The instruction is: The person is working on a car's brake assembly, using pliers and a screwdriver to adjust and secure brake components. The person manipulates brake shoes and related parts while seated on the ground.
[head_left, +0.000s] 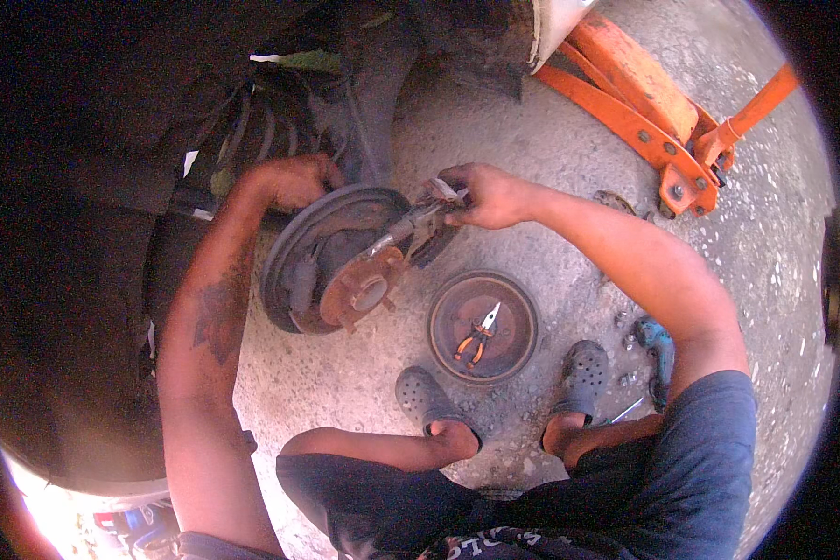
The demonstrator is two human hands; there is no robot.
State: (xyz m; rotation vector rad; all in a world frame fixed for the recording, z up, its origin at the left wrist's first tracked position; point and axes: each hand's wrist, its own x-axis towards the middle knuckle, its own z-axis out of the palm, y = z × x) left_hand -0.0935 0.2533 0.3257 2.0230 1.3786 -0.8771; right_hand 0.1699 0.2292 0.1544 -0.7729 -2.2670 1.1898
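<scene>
A drum brake backing plate (280, 247) stands upright at the wheel well, its rusty wheel hub (359, 285) with studs facing me. My left hand (299, 182) reaches behind the plate's upper edge, fingers curled; what they hold there, if anything, is hidden. At the plate's right side, my right hand (490, 196) is closed on a dark brake shoe (429, 224), which sits beside the hub and sticks out past the plate. Below, a rusty brake drum (439, 350) lies on the ground with orange-handled pliers (479, 338) inside it.
An orange floor jack (639, 112) stands at the upper right, its handle pointing outward. The dark car body fills the left, with a coil spring (266, 126) above my left hand. A blue power tool (658, 350) lies by my right knee, near a metal rod (628, 411).
</scene>
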